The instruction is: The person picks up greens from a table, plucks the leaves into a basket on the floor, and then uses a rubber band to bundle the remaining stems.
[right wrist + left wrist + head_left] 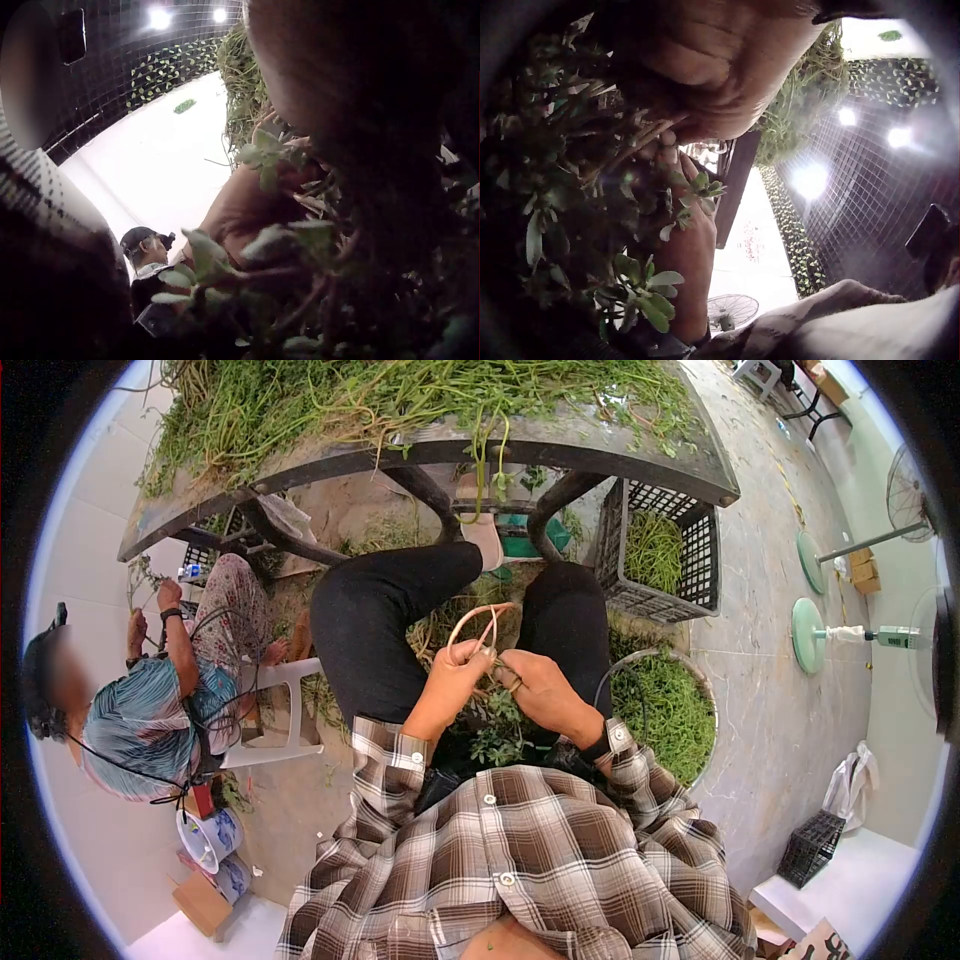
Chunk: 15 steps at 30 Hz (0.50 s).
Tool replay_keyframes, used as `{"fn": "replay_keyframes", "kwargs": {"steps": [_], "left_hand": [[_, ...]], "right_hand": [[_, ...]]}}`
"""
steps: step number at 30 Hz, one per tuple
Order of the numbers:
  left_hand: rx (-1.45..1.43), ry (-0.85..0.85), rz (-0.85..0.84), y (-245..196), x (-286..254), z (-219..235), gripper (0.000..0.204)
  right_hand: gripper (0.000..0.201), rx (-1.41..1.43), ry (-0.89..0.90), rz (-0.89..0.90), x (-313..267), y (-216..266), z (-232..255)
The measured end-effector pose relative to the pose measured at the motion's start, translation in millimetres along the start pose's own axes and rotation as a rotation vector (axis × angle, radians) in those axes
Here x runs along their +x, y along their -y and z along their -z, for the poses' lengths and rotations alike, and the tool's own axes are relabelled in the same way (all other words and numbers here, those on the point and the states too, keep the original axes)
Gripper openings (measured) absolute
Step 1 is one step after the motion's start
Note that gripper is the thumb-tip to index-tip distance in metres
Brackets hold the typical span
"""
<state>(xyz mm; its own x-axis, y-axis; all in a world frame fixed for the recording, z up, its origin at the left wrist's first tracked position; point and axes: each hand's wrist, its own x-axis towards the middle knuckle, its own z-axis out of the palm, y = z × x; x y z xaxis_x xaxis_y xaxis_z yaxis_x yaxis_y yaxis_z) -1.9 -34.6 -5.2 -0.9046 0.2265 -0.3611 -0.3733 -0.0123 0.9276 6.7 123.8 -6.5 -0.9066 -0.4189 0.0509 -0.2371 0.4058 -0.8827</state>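
Both hands meet above the lap in the head view. The left hand (452, 685) pinches a pale reddish stem (462, 622) that loops up past the fingertips. Close against it, the right hand (545, 690) grips the same plant with curled fingers. Leafy green sprigs (500, 730) hang beneath both hands. In the left wrist view, leaves (649, 292) fill the lower left below the left hand (720, 67), with the right hand (686, 255) behind. The right wrist view shows leaves (262, 154) in front of the left hand (255, 210); the exact finger contact is dark.
A table (430, 445) heaped with green stems stands ahead. At the right are a black crate (700, 565) of stems and a round container (716, 710) of greens. Another person (150, 710) sits at the left beside a white stool (290, 705). Fans stand far right.
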Motion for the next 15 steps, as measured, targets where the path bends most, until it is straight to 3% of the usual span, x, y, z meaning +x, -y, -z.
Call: {"fn": "replay_keyframes", "kwargs": {"steps": [15], "left_hand": [[-0.152, -0.033, 0.146, 15.5, 5.8, 7.9, 0.017]], "right_hand": [[0.02, 0.122, -0.021, -0.059, -0.7, -11.2, -10.6]]}}
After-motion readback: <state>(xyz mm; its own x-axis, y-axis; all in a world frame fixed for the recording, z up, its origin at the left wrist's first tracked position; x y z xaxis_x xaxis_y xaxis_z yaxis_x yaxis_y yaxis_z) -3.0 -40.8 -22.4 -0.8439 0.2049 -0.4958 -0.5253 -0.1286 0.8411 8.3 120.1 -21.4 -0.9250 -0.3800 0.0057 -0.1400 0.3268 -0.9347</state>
